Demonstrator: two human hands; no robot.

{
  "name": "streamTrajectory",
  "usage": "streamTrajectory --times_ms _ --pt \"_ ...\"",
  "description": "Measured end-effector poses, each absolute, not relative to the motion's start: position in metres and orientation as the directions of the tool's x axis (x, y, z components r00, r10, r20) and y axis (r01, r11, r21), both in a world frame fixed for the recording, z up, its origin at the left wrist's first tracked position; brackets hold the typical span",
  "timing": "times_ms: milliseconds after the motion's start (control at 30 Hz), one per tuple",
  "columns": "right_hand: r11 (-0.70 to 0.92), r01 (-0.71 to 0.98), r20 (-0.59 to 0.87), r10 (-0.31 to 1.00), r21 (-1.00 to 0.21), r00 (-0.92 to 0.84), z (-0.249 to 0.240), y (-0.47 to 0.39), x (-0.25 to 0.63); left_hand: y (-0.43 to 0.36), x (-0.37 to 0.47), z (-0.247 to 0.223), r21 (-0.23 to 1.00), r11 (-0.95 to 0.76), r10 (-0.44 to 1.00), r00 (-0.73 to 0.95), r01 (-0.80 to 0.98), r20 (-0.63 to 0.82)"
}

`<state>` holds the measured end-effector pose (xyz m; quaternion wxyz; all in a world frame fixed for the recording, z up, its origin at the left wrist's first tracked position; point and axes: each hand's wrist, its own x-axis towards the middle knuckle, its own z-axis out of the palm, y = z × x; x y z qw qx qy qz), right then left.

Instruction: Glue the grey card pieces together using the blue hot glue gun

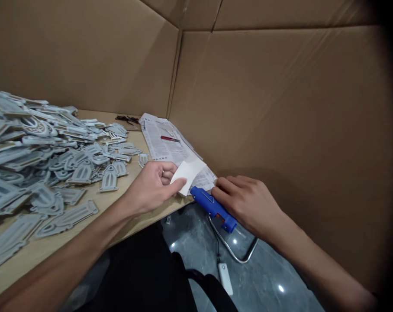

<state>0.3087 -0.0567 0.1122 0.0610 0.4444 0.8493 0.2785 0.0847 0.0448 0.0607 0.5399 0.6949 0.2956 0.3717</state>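
Note:
My left hand pinches a small white piece of paper between thumb and fingers, above the table's front right corner. Just right of it, my right hand is closed on a blue glue gun; the tip points up and left toward the paper's lower edge. The hand partly hides the gun, and some red shows near its back end. Under and behind the paper lie printed newspaper sheets, with a red pen-like tool on them.
Many grey-white flat plastic pieces are heaped on the left of the wooden table. Cardboard walls stand behind and at the right. A dark cable bundle lies at the back. Below are a metal frame and a white power strip.

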Motion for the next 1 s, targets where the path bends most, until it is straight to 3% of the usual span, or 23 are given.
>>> streamTrajectory --times_ms 167,367,533,633,800,900,1000 --pt "0.445 0.691 0.172 0.758 0.569 -0.630 0.110 -0.056 0.306 0.045 0.086 0.062 0.968 -0.247 0.819 0.544 0.046 0.183" --pt "0.433 0.679 0.230 0.717 0.593 -0.659 0.109 -0.060 0.307 0.054 0.085 0.054 0.917 -0.357 0.904 0.313 0.179 0.291" --pt "0.434 0.723 0.352 0.663 0.537 -0.660 0.110 -0.064 0.313 0.052 0.077 0.068 0.963 -0.257 0.910 0.356 0.081 0.213" --pt "0.483 0.802 0.411 0.690 0.352 -0.596 0.106 -0.066 0.315 0.048 0.075 0.074 0.971 -0.237 0.892 0.398 0.011 0.213" --pt "0.529 0.824 0.414 0.809 -0.205 -0.416 0.097 -0.070 0.309 0.046 0.075 0.073 0.948 -0.301 0.849 0.424 -0.099 0.314" --pt "0.499 0.789 0.397 0.847 -0.359 -0.354 0.093 -0.070 0.308 0.047 0.073 0.072 0.943 -0.314 0.836 0.437 -0.113 0.330" --pt "0.503 0.745 0.406 0.850 -0.439 -0.335 0.090 -0.067 0.310 0.046 0.070 0.073 0.940 -0.326 0.829 0.449 -0.098 0.335"
